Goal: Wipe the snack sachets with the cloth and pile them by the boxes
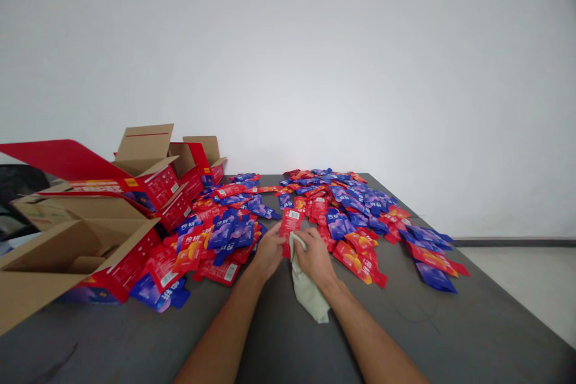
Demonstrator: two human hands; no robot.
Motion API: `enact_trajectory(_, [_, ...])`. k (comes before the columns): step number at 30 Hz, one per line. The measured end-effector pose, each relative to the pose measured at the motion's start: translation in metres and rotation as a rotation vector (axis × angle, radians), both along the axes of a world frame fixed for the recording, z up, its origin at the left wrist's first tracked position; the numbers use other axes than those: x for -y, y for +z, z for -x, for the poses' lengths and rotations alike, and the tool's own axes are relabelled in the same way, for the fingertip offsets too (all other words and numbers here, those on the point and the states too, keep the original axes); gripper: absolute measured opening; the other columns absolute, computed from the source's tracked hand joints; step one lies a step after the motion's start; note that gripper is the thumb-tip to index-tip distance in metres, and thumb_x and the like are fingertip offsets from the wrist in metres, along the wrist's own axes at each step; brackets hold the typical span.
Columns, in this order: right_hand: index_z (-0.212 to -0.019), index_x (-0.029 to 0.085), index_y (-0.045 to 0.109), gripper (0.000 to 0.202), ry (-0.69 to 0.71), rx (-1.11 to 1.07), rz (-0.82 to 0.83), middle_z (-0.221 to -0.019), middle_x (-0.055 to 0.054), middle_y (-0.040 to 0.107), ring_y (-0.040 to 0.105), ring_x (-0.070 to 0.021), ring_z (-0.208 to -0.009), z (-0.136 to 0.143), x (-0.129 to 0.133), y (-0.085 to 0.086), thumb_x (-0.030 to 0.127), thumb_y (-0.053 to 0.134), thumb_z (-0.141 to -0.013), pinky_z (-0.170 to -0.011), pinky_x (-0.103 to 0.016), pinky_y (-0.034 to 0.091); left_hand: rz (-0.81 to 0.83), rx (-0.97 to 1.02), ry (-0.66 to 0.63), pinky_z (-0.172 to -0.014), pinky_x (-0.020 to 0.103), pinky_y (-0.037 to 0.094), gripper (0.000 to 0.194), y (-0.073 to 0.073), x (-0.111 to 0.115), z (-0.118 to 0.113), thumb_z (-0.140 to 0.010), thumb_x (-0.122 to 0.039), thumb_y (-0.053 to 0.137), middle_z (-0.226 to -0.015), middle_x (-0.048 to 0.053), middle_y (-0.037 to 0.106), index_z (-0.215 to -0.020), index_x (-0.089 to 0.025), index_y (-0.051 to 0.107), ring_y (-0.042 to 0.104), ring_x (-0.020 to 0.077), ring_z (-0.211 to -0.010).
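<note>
A red pouch (pixel 291 223) with a white barcode is held up over the middle of the table. My left hand (pixel 270 252) grips its left edge, fingers closed. My right hand (pixel 314 254) is closed on a pale green cloth (pixel 307 295), which touches the pouch's lower right part and hangs down toward the table. Red and blue pouches lie in a heap (pixel 234 234) left of my hands, and a larger spread (pixel 339 222) lies beyond and to the right.
Open red cardboard boxes (pixel 130 264) stand along the left side of the grey table (pixel 288 342). A few pouches (pixel 434 276) lie near the right edge. A white wall (pixel 288 72) rises behind the table.
</note>
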State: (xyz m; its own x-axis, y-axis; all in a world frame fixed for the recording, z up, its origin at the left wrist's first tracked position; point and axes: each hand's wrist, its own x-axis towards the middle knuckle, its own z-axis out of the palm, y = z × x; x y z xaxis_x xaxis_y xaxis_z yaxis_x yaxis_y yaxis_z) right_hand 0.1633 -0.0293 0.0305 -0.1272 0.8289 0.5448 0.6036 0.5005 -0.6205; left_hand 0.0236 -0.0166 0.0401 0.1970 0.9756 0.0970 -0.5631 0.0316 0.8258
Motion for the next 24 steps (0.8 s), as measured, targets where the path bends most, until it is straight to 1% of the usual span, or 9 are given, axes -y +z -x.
enact_trajectory(3, [-0.106, 0.022, 0.072, 0.028, 0.088, 0.021, -0.005, -0.096, -0.006, 0.060, 0.059, -0.0182, -0.092, 0.003, 0.003, -0.001, 0.012, 0.053, -0.088, -0.087, -0.030, 0.049, -0.073, -0.009, -0.017, -0.077, 0.029, 0.051, 0.069, -0.001, 0.002, 0.003, -0.063, -0.008, 0.073, -0.100, 0.007, 0.072, -0.130, -0.020, 0.057, 0.068, 0.0183, -0.085])
enact_trajectory(6, [-0.104, 0.024, 0.072, 0.029, 0.167, 0.032, -0.032, -0.094, -0.005, 0.060, 0.059, -0.0184, -0.092, 0.006, 0.004, -0.002, 0.010, 0.054, -0.087, -0.085, -0.030, 0.050, -0.118, -0.033, -0.016, -0.079, 0.029, 0.051, 0.071, -0.002, 0.003, 0.006, -0.064, -0.008, 0.076, -0.103, 0.009, 0.072, -0.131, -0.019, 0.056, 0.068, 0.0189, -0.088])
enact_trajectory(8, [-0.100, 0.024, 0.073, 0.026, 0.170, 0.031, -0.038, -0.093, -0.005, 0.060, 0.059, -0.0185, -0.091, 0.006, 0.004, -0.002, 0.011, 0.054, -0.087, -0.084, -0.030, 0.050, -0.134, -0.033, -0.036, -0.080, 0.029, 0.051, 0.071, -0.002, 0.004, 0.007, -0.064, -0.007, 0.075, -0.105, 0.009, 0.072, -0.132, -0.019, 0.057, 0.068, 0.0198, -0.090])
enact_trajectory(12, [-0.105, 0.023, 0.073, 0.027, 0.023, -0.021, -0.066, -0.098, -0.007, 0.059, 0.060, -0.0201, -0.091, 0.000, 0.000, -0.002, 0.015, 0.052, -0.089, -0.085, -0.033, 0.051, -0.141, -0.033, -0.108, -0.079, 0.029, 0.051, 0.074, -0.001, 0.008, 0.005, -0.064, -0.002, 0.069, -0.112, 0.010, 0.071, -0.134, -0.021, 0.056, 0.067, 0.0219, -0.097])
enact_trajectory(14, [-0.111, 0.021, 0.071, 0.029, -0.079, -0.059, -0.087, -0.101, -0.009, 0.059, 0.060, -0.0213, -0.093, -0.005, -0.003, -0.001, 0.017, 0.052, -0.089, -0.087, -0.035, 0.051, -0.137, -0.035, -0.151, -0.082, 0.031, 0.051, 0.077, -0.002, 0.011, 0.003, -0.062, 0.000, 0.065, -0.115, 0.010, 0.070, -0.135, -0.021, 0.056, 0.066, 0.0234, -0.101])
enact_trajectory(16, [-0.113, 0.020, 0.071, 0.030, -0.130, -0.080, -0.100, -0.102, -0.009, 0.059, 0.060, -0.0218, -0.093, -0.008, -0.005, -0.002, 0.019, 0.052, -0.090, -0.088, -0.035, 0.051, -0.142, -0.042, -0.165, -0.086, 0.033, 0.051, 0.078, -0.002, 0.014, 0.000, -0.061, 0.002, 0.062, -0.117, 0.011, 0.069, -0.136, -0.021, 0.056, 0.064, 0.0245, -0.105])
enact_trajectory(18, [-0.112, 0.020, 0.071, 0.030, -0.102, -0.076, -0.110, -0.102, -0.009, 0.059, 0.060, -0.0218, -0.094, -0.007, -0.005, -0.004, 0.018, 0.053, -0.089, -0.088, -0.035, 0.051, -0.155, -0.059, -0.146, -0.090, 0.034, 0.050, 0.078, -0.004, 0.014, -0.001, -0.061, 0.002, 0.059, -0.119, 0.011, 0.069, -0.136, -0.021, 0.056, 0.063, 0.0250, -0.109])
enact_trajectory(22, [-0.107, 0.024, 0.072, 0.028, 0.058, -0.011, -0.081, -0.099, -0.007, 0.060, 0.060, -0.0200, -0.092, 0.003, -0.001, -0.009, 0.015, 0.055, -0.087, -0.085, -0.032, 0.051, -0.179, -0.139, -0.080, -0.092, 0.034, 0.049, 0.077, -0.009, 0.011, 0.001, -0.060, 0.001, 0.056, -0.121, 0.011, 0.068, -0.134, -0.020, 0.058, 0.062, 0.0253, -0.112])
enact_trajectory(24, [-0.103, 0.026, 0.073, 0.027, 0.067, -0.003, -0.063, -0.096, -0.006, 0.060, 0.060, -0.0191, -0.089, 0.007, 0.002, -0.010, 0.015, 0.055, -0.087, -0.082, -0.031, 0.052, -0.180, -0.173, -0.072, -0.093, 0.034, 0.049, 0.078, -0.012, 0.010, 0.002, -0.060, 0.001, 0.055, -0.122, 0.011, 0.068, -0.135, -0.020, 0.058, 0.062, 0.0257, -0.113])
